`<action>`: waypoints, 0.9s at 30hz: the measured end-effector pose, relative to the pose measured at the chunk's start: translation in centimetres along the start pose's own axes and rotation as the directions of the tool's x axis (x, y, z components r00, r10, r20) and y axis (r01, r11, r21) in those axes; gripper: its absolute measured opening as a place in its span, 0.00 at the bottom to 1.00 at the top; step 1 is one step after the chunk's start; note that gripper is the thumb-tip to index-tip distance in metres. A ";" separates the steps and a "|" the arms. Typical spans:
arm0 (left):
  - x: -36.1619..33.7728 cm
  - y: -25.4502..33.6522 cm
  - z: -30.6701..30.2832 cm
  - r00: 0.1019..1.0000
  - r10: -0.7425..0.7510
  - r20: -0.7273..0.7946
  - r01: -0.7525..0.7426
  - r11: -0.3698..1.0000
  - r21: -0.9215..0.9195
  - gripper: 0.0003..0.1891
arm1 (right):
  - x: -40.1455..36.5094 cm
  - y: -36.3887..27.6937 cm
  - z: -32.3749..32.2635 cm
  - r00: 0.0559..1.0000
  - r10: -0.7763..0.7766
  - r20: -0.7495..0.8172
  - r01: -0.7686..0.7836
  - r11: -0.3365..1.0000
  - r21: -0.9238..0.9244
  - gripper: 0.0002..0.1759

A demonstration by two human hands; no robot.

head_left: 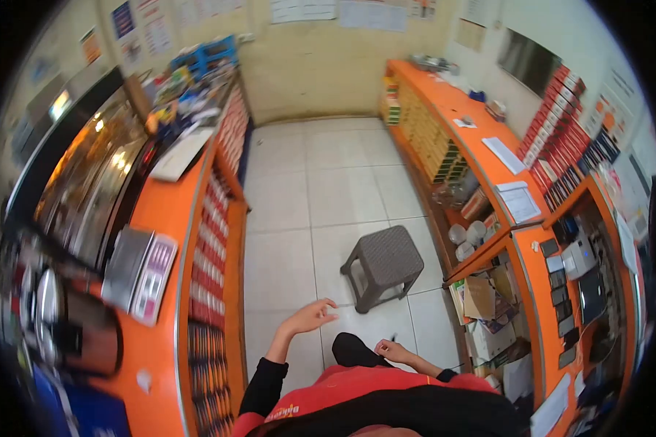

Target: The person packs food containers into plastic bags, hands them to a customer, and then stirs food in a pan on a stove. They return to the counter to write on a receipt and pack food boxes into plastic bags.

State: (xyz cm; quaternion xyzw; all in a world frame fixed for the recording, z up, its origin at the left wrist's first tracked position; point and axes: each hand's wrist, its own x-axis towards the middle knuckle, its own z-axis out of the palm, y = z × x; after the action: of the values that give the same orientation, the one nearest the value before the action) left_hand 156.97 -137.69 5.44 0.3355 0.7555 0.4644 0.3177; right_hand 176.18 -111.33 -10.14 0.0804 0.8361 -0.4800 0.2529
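Note:
My left hand (312,317) is held out over the tiled floor, fingers apart and a little bent, with nothing in it. Just beyond it stands a dark grey plastic stool (390,255) with a woven-pattern seat; a gap separates the two. My right hand (392,351) is low in front of my body, beside my dark-trousered knee (356,349). Its fingers are curled closed, and a small, thin dark thing sticks up by them, too small to name.
An orange counter (164,269) on the left carries a weighing scale (140,273), a steel urn (73,320) and a glass display case (87,175). Along the right, another orange counter (481,131) holds papers, stacked red boxes (561,138) and several phones (559,295). Pale floor tiles (342,189) lie between.

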 end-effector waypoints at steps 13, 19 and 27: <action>17.6 -33.1 -22.9 0.437 -0.692 -0.574 0.820 0.569 -0.063 0.15 | 39.2 -16.4 -23.7 0.984 -0.162 -0.078 0.154 0.983 -0.101 0.10; 33.8 -35.4 -32.7 0.559 -0.780 -0.281 0.829 0.509 0.233 0.17 | 52.3 -23.8 -39.1 0.914 -0.335 -0.227 0.314 0.941 -0.124 0.09; 62.6 -37.1 -50.3 0.795 -0.600 -0.091 0.526 0.606 0.596 0.19 | 66.4 -20.4 -60.0 0.738 -0.005 -0.675 -0.014 1.000 -0.022 0.11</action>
State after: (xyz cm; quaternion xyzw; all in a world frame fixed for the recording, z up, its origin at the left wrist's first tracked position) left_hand 73.41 -124.85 -20.58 0.1888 0.9077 0.0592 0.3700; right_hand 90.68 -78.68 -3.15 0.2476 0.8768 -0.4071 -0.0650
